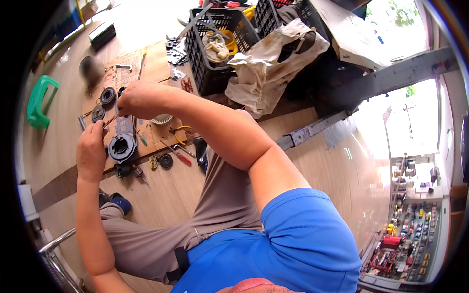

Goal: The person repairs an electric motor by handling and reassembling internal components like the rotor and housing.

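Note:
My left hand [91, 152] is raised over the cardboard [152, 61], with thumb and fingertips pinched on thin reddish wires [110, 120]. The wires run toward my right hand [137, 100], whose fingers are closed; what they grip is hidden by the hand. Below the hands sits a round grey motor housing [122, 147], open in the middle. Just beyond the left fingertips lie a dark geared disc [98, 113] and a black ring-shaped part [107, 95]. A pale finned fan wheel [162, 119] shows partly beneath my right forearm.
Yellow-handled pliers [181, 135] and a red-handled screwdriver [183, 159] lie right of the housing. A cordless-drill-like black tool [123, 170] rests nearer me. Black crates [207, 78] and a draped cloth [266, 63] stand at far right, a green stool [39, 102] at left.

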Motion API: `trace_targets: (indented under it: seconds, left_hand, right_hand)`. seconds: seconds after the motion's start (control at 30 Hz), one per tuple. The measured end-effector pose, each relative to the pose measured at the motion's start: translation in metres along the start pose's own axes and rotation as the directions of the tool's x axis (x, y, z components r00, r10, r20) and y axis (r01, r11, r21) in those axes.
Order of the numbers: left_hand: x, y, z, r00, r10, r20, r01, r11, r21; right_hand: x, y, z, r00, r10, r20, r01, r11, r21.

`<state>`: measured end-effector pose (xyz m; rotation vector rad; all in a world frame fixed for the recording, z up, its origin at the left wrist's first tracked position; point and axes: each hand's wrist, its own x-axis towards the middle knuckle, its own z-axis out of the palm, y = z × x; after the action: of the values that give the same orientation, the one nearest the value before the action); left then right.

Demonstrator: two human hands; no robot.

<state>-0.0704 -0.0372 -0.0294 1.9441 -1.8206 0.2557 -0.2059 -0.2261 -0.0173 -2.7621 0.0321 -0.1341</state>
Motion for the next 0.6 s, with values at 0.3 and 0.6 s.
trace_targets:
  seconds: [0.3,0.6]
  left_hand:
    - [0.004,-0.001,-0.004,0.998,-0.017,0.052,0.02,0.997,-0.068]
    - [-0.005,-0.002,-0.006,0.71,-0.335,0.62,0.689,0.512,-0.513]
  right_hand:
    - [-0.003,-0.001,0.002,0.999,-0.008,-0.035,0.006,0.999,-0.031]
    - [0.002,-0.015,0.021,0.995,-0.092,0.034,0.097,0.968,-0.232]
